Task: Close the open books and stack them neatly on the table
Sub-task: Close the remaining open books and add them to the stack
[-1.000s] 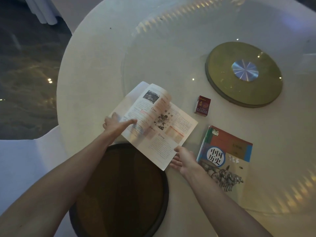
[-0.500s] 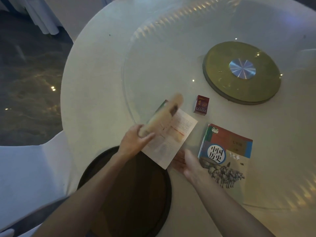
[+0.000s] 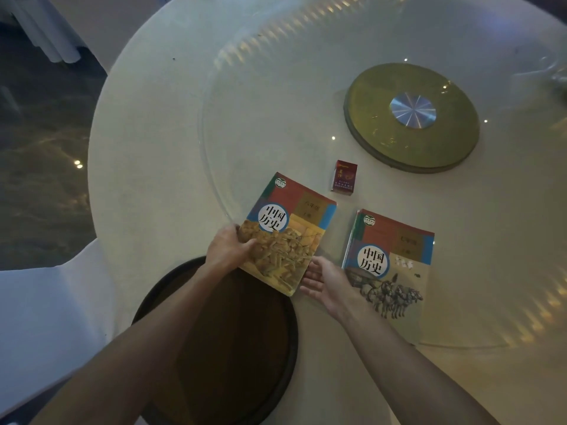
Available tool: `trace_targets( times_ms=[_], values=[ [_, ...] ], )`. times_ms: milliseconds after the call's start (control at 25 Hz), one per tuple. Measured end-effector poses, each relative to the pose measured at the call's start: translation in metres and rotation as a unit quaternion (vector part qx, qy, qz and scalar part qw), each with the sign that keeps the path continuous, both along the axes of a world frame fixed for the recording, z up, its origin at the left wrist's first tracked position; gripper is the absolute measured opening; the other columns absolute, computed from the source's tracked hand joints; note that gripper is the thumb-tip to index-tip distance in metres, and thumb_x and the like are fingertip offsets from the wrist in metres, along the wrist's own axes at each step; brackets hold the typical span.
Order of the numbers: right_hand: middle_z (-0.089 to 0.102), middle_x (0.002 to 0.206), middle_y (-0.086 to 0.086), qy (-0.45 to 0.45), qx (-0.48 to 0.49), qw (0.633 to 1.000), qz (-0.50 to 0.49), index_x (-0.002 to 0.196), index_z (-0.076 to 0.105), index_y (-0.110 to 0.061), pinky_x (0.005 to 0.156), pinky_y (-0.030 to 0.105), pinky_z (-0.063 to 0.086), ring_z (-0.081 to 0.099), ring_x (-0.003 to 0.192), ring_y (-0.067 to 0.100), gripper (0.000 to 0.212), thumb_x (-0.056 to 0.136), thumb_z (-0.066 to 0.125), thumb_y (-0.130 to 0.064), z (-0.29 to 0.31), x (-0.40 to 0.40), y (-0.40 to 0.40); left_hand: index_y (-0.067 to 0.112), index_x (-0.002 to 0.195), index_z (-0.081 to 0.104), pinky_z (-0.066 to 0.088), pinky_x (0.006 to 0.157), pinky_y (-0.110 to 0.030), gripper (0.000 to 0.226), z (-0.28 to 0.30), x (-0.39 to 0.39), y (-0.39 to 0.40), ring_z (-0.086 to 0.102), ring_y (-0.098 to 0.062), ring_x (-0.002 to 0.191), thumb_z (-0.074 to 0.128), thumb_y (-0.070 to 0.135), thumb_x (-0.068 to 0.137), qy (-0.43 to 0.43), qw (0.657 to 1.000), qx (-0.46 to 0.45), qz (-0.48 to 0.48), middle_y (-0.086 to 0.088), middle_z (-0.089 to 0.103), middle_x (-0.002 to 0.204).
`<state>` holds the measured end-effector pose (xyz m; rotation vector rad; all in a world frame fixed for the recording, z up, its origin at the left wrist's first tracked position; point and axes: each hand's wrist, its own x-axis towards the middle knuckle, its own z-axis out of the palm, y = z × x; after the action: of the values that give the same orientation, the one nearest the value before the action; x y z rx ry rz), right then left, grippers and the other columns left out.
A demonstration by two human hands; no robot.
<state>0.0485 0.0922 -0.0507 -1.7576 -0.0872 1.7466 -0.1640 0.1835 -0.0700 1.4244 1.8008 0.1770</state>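
Two closed history textbooks lie on the round white table (image 3: 147, 142). The left book (image 3: 288, 231) has a red, blue and yellow cover with a battle picture. My left hand (image 3: 228, 250) grips its near left edge, thumb on the cover. My right hand (image 3: 325, 280) is spread with fingers apart at the book's near right corner, touching its edge. The right book (image 3: 389, 265), with horses on the cover, lies flat just right of my right hand, apart from the left book.
A small red box (image 3: 344, 178) stands behind the books. A round olive turntable base (image 3: 411, 148) sits under the glass turntable (image 3: 214, 167). A dark round tray (image 3: 233, 345) lies near me under the left book's corner. A white chair (image 3: 46, 314) is at left.
The open book has been folded shut by my left hand, so its cover now faces up. My right hand stayed at the near right corner.
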Motion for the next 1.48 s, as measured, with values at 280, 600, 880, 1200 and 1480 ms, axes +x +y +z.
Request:
trace_targets(
  times_ms=[280,600,880,1200,1480],
  values=[
    [0.076,0.115,0.014,-0.021,0.004,0.999,0.034,0.122,0.071,-0.006,0.094,0.043,0.057,0.071,0.107,0.028,0.034,0.103,0.059,-0.032,-0.002,0.014,-0.010,0.018,0.126,0.068,0.058,0.095,-0.053,0.031,0.045,0.006,-0.001,0.073,-0.034,0.106,0.065,0.016,0.096,-0.340,0.922,-0.169,0.073,-0.015,0.074,0.121],
    [0.074,0.127,0.017,0.122,0.071,0.987,-0.073,0.125,0.072,-0.013,0.106,0.055,0.052,0.067,0.120,0.036,0.037,0.098,0.065,-0.038,0.019,0.048,-0.027,0.014,0.137,0.059,0.061,0.089,-0.049,0.040,0.080,0.055,-0.017,0.067,-0.039,0.117,0.059,0.007,0.097,-0.528,0.810,-0.253,0.033,-0.018,0.068,0.131],
    [0.080,0.115,0.013,-0.062,0.101,0.991,-0.067,0.118,0.072,-0.012,0.073,0.041,0.063,0.076,0.101,0.028,0.020,0.101,0.061,-0.014,0.027,0.137,-0.053,0.018,0.129,0.065,0.058,0.093,-0.049,0.035,0.059,0.116,-0.026,0.070,-0.032,0.114,0.064,0.011,0.095,-0.466,0.854,-0.228,0.027,-0.011,0.074,0.123],
    [0.082,0.098,0.010,-0.276,0.046,0.960,0.028,0.101,0.077,-0.007,0.092,0.055,0.060,0.078,0.095,0.032,0.016,0.096,0.067,-0.018,-0.004,0.186,-0.091,0.008,0.128,0.066,0.065,0.069,-0.035,0.033,0.016,0.187,-0.069,0.075,-0.025,0.091,0.068,0.012,0.095,-0.304,0.937,-0.172,0.021,-0.012,0.076,0.106],
    [0.066,0.105,0.005,-0.422,0.014,0.897,0.132,0.120,0.056,-0.011,0.074,0.039,0.050,0.066,0.094,0.028,0.024,0.097,0.060,-0.019,-0.016,0.176,-0.114,0.022,0.133,0.063,0.059,0.081,-0.038,0.041,-0.004,0.191,-0.099,0.068,-0.020,0.094,0.066,0.027,0.093,-0.053,0.990,-0.010,-0.130,-0.004,0.064,0.107]
  ],
)
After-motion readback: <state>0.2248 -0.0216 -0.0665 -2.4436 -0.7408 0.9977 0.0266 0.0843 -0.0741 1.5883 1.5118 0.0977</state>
